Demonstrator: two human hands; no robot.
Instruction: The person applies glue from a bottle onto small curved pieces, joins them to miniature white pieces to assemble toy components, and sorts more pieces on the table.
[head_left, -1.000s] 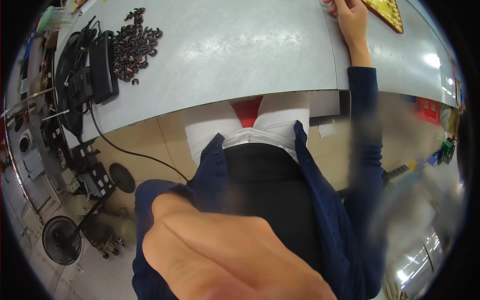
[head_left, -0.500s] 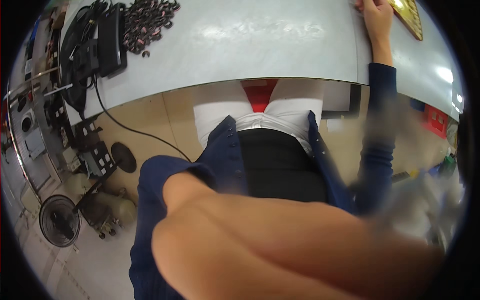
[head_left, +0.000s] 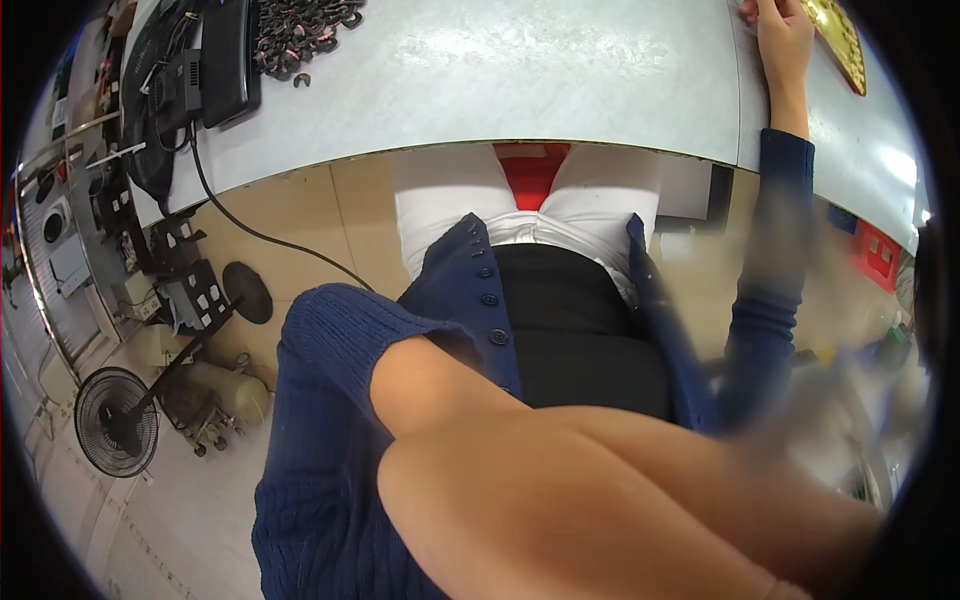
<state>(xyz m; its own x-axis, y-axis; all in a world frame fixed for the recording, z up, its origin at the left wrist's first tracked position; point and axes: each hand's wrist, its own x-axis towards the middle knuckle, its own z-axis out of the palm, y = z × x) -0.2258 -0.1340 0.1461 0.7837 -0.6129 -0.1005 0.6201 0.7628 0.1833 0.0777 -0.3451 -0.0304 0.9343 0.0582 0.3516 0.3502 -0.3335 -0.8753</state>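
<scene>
Left forearm [head_left: 560, 500] fills near view, raised close to camera, navy knit sleeve [head_left: 330, 420] pushed back; left hand itself out of sight, so grip cannot be told. Below: dark skirt, white trousers, seated at grey table [head_left: 520, 70]. Farther, right hand [head_left: 783, 38] rests on table top, fingers loosely curled, touching edge of gold patterned piece [head_left: 838, 35]. Far left on table: pile of small dark rings [head_left: 300, 25], black device [head_left: 225, 60].

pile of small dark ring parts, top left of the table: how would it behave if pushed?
The pile is loose pieces, not joined, so a push would likely spread it rather than move it as one. One piece already lies apart. The table looks smooth, so pieces probably slide easily. Curved shapes may hook together.
</scene>
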